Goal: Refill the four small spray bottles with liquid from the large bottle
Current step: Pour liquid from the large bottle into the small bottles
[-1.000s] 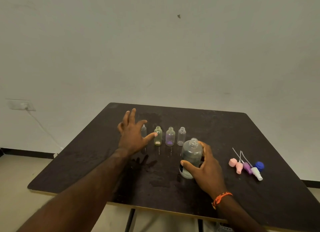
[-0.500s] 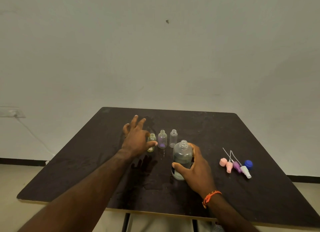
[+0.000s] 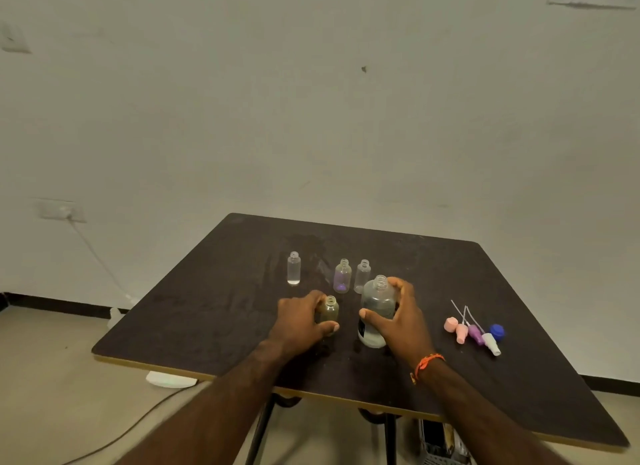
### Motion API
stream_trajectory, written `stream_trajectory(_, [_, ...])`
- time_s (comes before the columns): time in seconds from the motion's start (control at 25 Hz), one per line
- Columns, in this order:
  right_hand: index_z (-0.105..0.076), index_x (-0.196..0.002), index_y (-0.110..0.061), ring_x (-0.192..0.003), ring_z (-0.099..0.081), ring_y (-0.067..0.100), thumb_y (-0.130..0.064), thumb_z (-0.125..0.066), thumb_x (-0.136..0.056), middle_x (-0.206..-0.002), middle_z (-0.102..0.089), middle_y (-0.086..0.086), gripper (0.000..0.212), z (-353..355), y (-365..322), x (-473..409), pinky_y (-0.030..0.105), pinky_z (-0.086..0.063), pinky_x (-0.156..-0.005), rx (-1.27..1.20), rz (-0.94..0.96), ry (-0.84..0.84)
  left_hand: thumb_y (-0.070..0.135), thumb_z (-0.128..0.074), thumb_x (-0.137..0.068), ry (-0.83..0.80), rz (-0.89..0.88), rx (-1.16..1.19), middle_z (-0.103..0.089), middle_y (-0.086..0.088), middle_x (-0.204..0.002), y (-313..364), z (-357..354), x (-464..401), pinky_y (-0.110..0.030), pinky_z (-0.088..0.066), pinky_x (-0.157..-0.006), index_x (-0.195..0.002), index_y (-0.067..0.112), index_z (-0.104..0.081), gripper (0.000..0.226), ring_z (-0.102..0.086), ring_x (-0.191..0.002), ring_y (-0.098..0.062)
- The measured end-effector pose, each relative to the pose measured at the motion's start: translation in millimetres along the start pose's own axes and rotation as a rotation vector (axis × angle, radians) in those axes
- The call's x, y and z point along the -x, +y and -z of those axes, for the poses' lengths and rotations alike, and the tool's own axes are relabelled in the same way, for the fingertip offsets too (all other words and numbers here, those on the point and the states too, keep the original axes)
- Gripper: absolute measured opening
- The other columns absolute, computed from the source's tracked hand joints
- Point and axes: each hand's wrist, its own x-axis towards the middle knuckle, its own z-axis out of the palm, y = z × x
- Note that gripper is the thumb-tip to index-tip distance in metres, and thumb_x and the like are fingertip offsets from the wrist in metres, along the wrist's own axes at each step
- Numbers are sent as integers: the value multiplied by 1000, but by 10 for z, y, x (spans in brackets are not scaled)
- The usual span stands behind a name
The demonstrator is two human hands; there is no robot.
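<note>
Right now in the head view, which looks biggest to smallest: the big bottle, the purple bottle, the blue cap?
1. Big bottle
2. Purple bottle, though it stands farther from the camera, so it may look smaller than it is
3. Blue cap

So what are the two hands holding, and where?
Left hand grips the yellowish small bottle round its body; right hand grips the large bottle round its middle.

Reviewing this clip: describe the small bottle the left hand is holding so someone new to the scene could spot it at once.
On the dark table, look near the front, just left of the large bottle that the right hand grips. The left hand wraps a small yellowish bottle, open-necked and upright. It is the only small bottle pulled forward out of the back row, and the only yellow-tinted one.
</note>
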Motion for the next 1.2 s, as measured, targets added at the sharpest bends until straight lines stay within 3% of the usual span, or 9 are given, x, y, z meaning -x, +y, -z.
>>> stream_trajectory(0.12, [-49, -128, -34, -111, -59, 6, -30, -91, -66, -122, -59, -16, 75, 62, -37, 10, 25, -49, -94, 109, 52, -38, 55, -78, -85, 42, -50, -28, -71, 14, -114, 34, -45, 31, -34, -30, -103, -130, 35, -63, 52, -62, -113, -10])
stream_trajectory(0.28, [-43, -133, -46, -116, -58, 11, -48, -80, -63, -130, -59, -15, 79, 198, -45, 1, 44, -47, -104, 362, 121, -124, 56, -74, -88, -28, -132, -130, -68, 11, -118, 115, 22, 18, -39, -30, -106, -139, 37, -60, 56, -52, -118, -14])
stream_trajectory(0.4, [-40, -141, -46, -121, -54, 17, -44, -78, -69, -136, -57, -10, 82, 266, -67, -10, 52, -38, -109, 557, 122, -164, 59, -69, -89, -62, -157, -238, -70, 9, -120, 144, 37, 13, -44, -32, -105, -139, 39, -58, 55, -51, -121, -18])
stream_trajectory(0.56, [-34, -147, -44, -126, -52, 19, -47, -75, -72, -143, -54, -10, 85, 328, -42, -11, 51, -32, -107, 761, 157, -205, 60, -66, -90, -80, -184, -297, -71, 7, -112, 141, 47, 23, -45, -31, -105, -138, 38, -59, 54, -50, -120, -19])
stream_trajectory(1.2, [-25, -152, -45, -132, -42, 20, -49, -72, -75, -147, -48, -9, 90, 275, -58, 20, 46, -27, -108, 916, 213, -265, 60, -66, -91, -115, -289, -367, -72, 7, -114, 109, 109, 39, -46, -27, -110, -140, 36, -60, 55, -48, -122, -17])
